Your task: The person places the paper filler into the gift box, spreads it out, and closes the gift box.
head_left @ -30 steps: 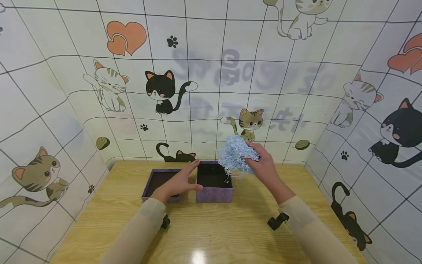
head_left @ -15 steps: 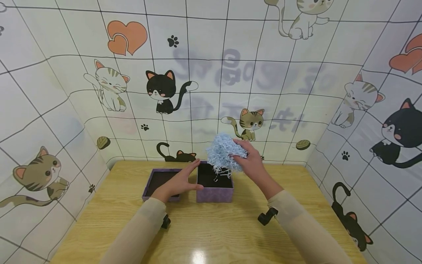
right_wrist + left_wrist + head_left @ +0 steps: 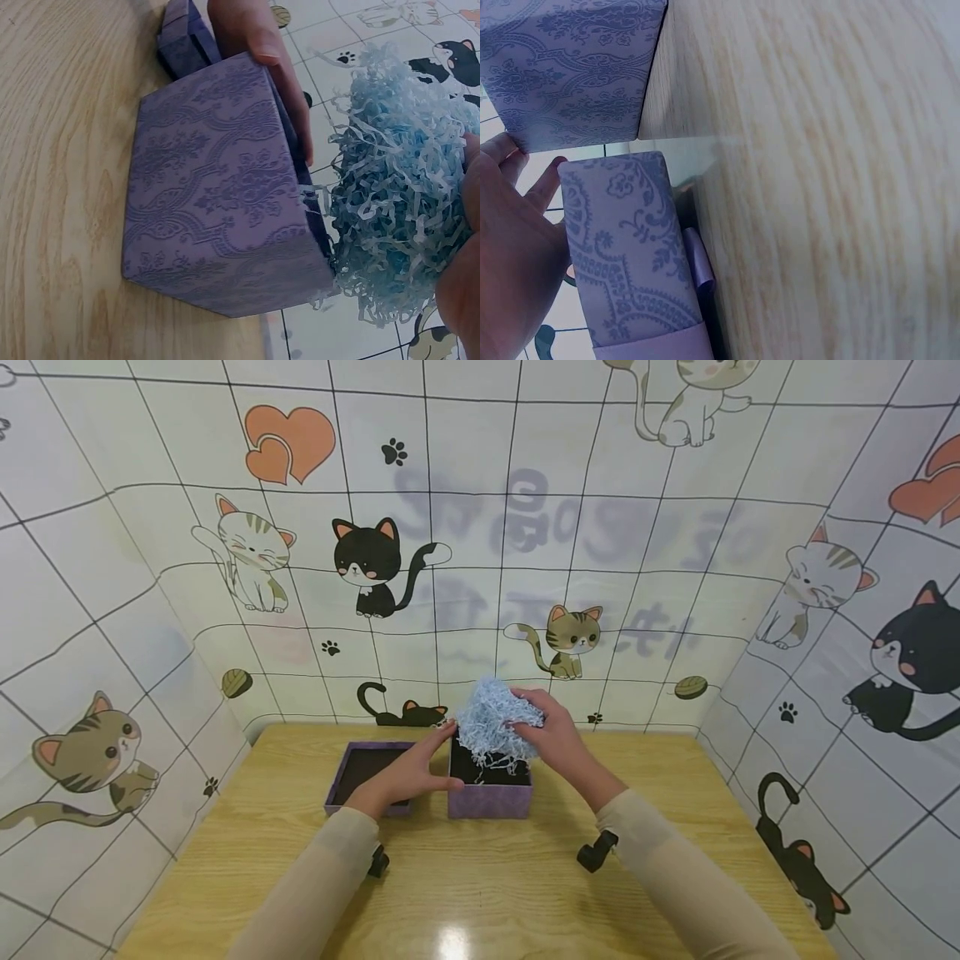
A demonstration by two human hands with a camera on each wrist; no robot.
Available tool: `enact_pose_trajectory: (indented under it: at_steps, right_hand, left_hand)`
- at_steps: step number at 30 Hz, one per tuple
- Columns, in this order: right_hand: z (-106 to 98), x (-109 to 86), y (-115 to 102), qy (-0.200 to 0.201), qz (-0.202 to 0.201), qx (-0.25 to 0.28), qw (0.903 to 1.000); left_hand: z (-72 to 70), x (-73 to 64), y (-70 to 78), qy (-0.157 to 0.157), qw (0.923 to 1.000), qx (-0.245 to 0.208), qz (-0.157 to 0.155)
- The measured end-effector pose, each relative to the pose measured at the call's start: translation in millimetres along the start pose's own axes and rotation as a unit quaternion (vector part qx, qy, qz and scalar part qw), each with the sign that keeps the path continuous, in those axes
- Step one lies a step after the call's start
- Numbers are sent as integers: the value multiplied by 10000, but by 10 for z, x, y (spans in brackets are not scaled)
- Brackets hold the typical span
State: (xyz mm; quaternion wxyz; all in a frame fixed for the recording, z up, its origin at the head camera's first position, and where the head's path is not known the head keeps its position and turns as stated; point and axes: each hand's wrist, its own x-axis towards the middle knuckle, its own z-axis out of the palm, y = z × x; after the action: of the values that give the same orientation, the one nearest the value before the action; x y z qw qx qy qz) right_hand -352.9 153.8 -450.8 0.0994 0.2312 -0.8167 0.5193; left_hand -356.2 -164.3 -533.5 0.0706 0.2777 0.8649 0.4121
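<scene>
A purple patterned box (image 3: 489, 802) with a dark inside stands open-topped on the table. My right hand (image 3: 558, 739) grips a fluffy bundle of light blue shredded paper (image 3: 495, 718) right over the box's opening, and loose strands hang down toward the dark inside. In the right wrist view the shredded paper (image 3: 405, 195) is close beside the box's rim. My left hand (image 3: 408, 772) rests on the box's left side, thumb at the near corner and fingers spread along the edge. Under that hand lies the shallow purple lid (image 3: 367, 749), inner side up; part of it is hidden.
Both boxes stand toward the back of a wooden table (image 3: 480, 885). A white cloth wall (image 3: 465, 593) printed with cats and grid lines rises behind and at both sides. In the left wrist view a purple ribbon (image 3: 697, 259) sits beside the lid.
My right hand has moved left and slightly down, bringing the shredded paper from the box's right side to over its opening. The left hand has stayed on the box.
</scene>
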Motion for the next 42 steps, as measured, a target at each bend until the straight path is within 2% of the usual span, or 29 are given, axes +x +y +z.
enact_pose_trajectory:
  at_steps: [5, 14, 22, 28, 42]
  right_hand:
    - [56, -28, 64, -207, 108, -112, 9997]
    - [150, -55, 150, -691, 310, -310, 9966]
    - [229, -57, 189, -925, 209, -479, 9943]
    - [290, -59, 173, -1096, 295, -519, 9922]
    - [463, -17, 175, -1482, 120, -820, 9855]
  left_hand:
    - [-1, -1, 9, 33, 9999, 28, -147]
    - [6, 34, -15, 33, 9999, 79, 92]
    - [10, 45, -34, -6, 9999, 103, 41]
    - [5, 47, -37, -26, 9999, 124, -10]
    - [2, 3, -18, -32, 9997, -148, -208]
